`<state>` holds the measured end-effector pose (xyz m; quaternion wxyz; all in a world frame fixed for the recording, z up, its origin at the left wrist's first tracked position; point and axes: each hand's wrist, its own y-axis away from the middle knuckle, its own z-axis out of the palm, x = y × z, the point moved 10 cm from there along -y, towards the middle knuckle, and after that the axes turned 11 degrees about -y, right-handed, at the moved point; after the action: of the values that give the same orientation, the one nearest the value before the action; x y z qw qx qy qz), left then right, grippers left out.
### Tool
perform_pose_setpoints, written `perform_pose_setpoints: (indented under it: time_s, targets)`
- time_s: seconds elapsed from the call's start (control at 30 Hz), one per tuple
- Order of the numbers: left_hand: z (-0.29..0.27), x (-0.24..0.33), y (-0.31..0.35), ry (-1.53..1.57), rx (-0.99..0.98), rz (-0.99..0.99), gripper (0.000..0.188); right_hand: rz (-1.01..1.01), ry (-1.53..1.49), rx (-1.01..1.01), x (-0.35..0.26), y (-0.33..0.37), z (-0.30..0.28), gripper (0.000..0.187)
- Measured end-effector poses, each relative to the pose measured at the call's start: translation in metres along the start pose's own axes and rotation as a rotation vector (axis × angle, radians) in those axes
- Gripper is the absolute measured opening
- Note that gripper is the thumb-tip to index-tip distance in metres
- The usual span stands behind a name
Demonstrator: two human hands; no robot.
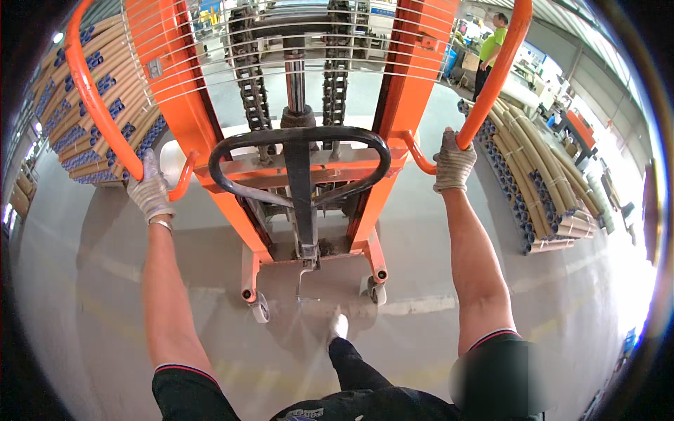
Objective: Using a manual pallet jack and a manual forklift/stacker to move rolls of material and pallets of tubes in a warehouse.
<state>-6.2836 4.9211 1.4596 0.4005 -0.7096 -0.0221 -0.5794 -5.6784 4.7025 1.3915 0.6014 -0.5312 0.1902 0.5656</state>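
In front of me stands an orange manual stacker [384,189] with two masts, chains and a central lift cylinder [295,84]. My left hand [149,188], in a pale knitted glove, grips the lower bend of the left orange handle bar [105,123]. My right hand [455,161], gloved the same way, is closed around the lower end of the right handle bar [491,91]. Between them is the black loop-shaped steering handle [300,133], which neither hand touches. Low on the frame are white caster wheels [260,309] and a small metal foot pedal [300,288].
Stacked cardboard tubes with blue ends [91,105] rise at the left. More bundled tubes [537,168] lie at the right. A person in a green shirt [493,45] stands far right near workbenches. A wire guard [295,42] spans the masts. My foot [339,327] is behind the stacker.
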Motion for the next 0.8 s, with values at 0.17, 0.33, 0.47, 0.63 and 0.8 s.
perform_pose_setpoints:
  time_s: [0.17,0.33,0.47,0.63,0.8]
  targets:
    - [0.021,-0.022,0.002,0.01,-0.068,-0.141,0.028,0.054,-0.041,-0.025,0.016,0.002,0.012,0.03]
    - [0.025,-0.071,-0.015,-0.098,-0.077,-0.281,0.026,0.04,0.052,-0.051,0.026,0.004,0.028,0.03]
    - [0.039,-0.069,-0.008,-0.048,-0.059,-0.296,0.024,0.062,0.096,-0.069,0.032,-0.002,0.028,0.03]
    - [0.045,-0.077,-0.023,-0.025,-0.095,-0.275,0.023,0.123,0.101,-0.087,0.042,-0.011,0.051,0.028]
    - [0.058,-0.085,-0.018,-0.161,-0.112,-0.326,0.032,0.085,0.094,-0.093,0.064,-0.018,0.057,0.028]
